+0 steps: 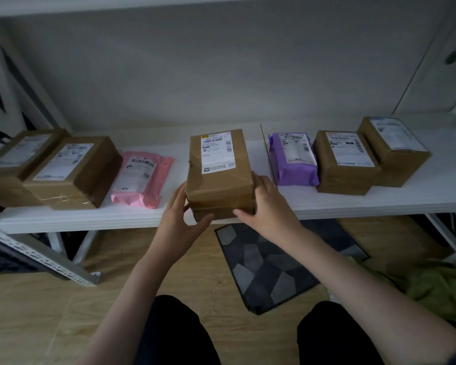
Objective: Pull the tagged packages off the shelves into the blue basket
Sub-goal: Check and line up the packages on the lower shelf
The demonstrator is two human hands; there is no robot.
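A brown cardboard box [219, 177] with a white shipping label stands at the front edge of the white shelf [148, 219], its near end over the edge. My left hand [181, 219] grips its lower left corner. On the box's right side, my right hand [267, 206] holds it with the thumb under the front and the fingers along the side. To the left lie a pink mailer bag [140, 180] and two brown boxes [74, 172]. To the right lie a purple mailer bag [295, 159] and two more brown boxes [345, 162]. No blue basket is in view.
A white shelf board runs overhead. A slotted metal upright [50, 262] slants at the lower left over something dark. Below the shelf are a wooden floor, a grey patterned mat [271, 267] and a green cloth [437, 285] at the right. My dark-clad knees fill the bottom edge.
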